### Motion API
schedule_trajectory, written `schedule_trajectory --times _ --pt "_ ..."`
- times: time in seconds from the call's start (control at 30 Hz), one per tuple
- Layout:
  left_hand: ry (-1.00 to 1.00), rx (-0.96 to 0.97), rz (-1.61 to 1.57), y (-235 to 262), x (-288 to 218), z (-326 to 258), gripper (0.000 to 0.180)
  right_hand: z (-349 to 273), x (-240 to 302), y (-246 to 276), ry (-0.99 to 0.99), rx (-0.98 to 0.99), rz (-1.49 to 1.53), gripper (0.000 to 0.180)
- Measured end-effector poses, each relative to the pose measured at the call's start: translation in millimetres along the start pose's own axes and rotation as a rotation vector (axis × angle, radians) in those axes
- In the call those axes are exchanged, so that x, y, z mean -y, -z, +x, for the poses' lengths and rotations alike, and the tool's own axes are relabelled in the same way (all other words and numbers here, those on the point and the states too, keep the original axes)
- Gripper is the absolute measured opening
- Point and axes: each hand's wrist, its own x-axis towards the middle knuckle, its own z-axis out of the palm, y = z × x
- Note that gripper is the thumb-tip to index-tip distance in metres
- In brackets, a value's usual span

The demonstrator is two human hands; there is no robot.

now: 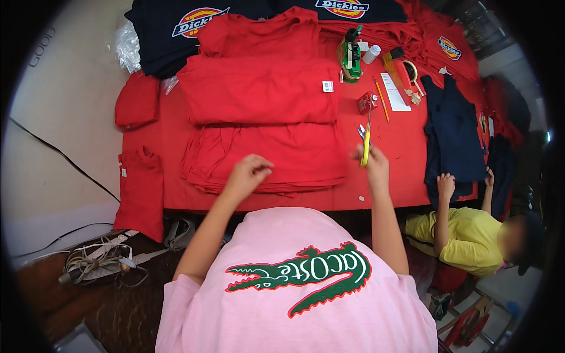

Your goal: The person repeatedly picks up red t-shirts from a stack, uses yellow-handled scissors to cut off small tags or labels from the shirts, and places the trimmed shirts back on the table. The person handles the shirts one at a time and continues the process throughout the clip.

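Observation:
Yellow-handled scissors (366, 148) point away from me, with my right hand (374, 163) closed on their handle. A small pair of snips (361, 133) appears just beyond that hand, partly hidden by the scissors. My left hand (250, 175) hovers at the near left part of a stack of folded red shirts (265, 156), its fingers loosely curled and slightly apart, with nothing visible in them. On the stack's far part lies a folded red shirt (253, 88) with a white label sticker (328, 86).
Beyond stand a green tape dispenser (352, 62), a white spool (372, 54), a small red box (367, 103), a pencil (382, 101) and a paper sheet (395, 91). At right, a co-worker in yellow (471, 238) touches dark garments (453, 129). Cables (100, 259) lie lower left.

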Motion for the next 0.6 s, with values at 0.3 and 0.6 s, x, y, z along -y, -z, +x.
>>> schedule_trajectory --times 0.3,0.6 --pt "-0.274 -0.033 0.513 -45.4 -1.8 -0.9 0.012 -34.2 -50.4 34.0 -0.157 0.012 -0.029 0.028" --pt "0.182 -0.25 -0.519 27.3 -2.5 22.7 0.009 -29.8 -30.0 46.1 -0.051 0.061 -0.007 0.027"
